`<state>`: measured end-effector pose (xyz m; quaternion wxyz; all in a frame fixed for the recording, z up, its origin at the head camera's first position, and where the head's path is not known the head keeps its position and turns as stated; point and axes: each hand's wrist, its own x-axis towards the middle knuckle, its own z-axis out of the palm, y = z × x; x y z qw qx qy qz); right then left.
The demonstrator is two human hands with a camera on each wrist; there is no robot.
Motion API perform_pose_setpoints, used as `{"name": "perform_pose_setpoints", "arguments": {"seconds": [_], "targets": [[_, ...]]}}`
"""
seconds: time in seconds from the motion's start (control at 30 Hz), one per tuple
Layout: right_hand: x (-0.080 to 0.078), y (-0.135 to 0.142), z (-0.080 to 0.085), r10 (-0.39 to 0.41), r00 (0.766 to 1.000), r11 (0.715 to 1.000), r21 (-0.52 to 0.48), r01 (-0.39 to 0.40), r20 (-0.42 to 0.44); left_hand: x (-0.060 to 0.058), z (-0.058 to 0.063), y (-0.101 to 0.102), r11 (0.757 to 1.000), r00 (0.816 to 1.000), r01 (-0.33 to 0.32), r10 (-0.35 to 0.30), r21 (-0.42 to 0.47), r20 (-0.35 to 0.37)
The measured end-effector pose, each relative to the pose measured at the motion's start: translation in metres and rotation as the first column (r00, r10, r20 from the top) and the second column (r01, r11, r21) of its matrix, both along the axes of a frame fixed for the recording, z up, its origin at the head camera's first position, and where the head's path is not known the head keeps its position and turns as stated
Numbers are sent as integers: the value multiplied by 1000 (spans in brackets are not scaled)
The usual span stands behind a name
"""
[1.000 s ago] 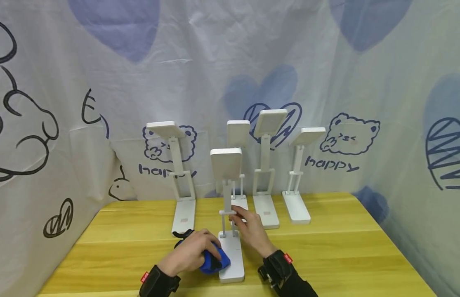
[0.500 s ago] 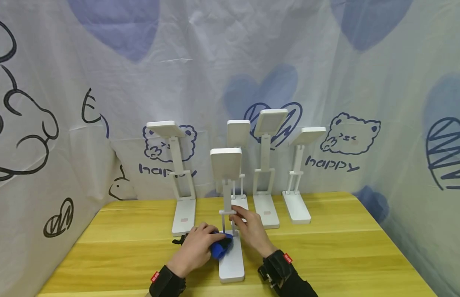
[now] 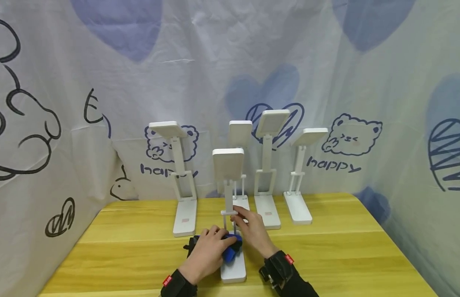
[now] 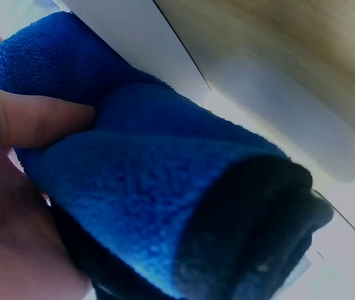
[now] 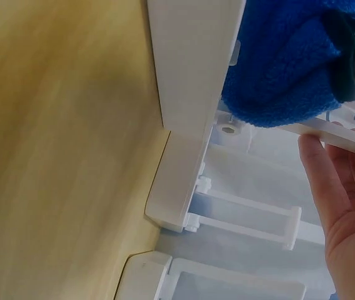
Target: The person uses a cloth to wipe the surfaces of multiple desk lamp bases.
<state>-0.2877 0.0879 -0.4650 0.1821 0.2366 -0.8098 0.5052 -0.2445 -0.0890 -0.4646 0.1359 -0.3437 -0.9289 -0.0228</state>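
Observation:
A white folding phone stand (image 3: 228,165) stands upright at the front middle of the table. Over the upper part of its base, my left hand (image 3: 207,255) holds a bunched blue cloth (image 3: 228,255) with black edging. In the left wrist view the thumb presses into the folds of the cloth (image 4: 134,187), which lies against the white base. My right hand (image 3: 253,231) grips the stand's support just under its crossbar, thumb and fingertips on it. The right wrist view has the fingers of that right hand (image 5: 346,212) at the white support, beside the cloth (image 5: 284,69).
Behind stand several more white phone stands, one at the left (image 3: 185,218), one partly hidden behind the front one (image 3: 240,134), one right of that (image 3: 267,210) and one farther right (image 3: 298,208). A printed curtain (image 3: 200,82) hangs behind the wooden table (image 3: 326,255).
My left hand has slid the blue cloth from the left edge of the base, up and rightward across it below the support. The right hand keeps its hold on the stand.

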Motion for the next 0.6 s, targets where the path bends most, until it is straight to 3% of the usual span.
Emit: {"name": "perform_pose_setpoints", "arguments": {"seconds": [0.13, 0.3, 0.6], "targets": [[0, 1, -1, 5, 1000, 1000, -7, -5, 8, 2, 1, 3, 1000, 999, 21, -22, 5, 36], [1, 2, -3, 11, 1000, 1000, -11, -11, 12, 5, 4, 6, 994, 989, 107, -109, 21, 99], [1, 4, -2, 46, 999, 999, -14, -46, -10, 14, 15, 6, 964, 931, 238, -261, 115, 254]]}}
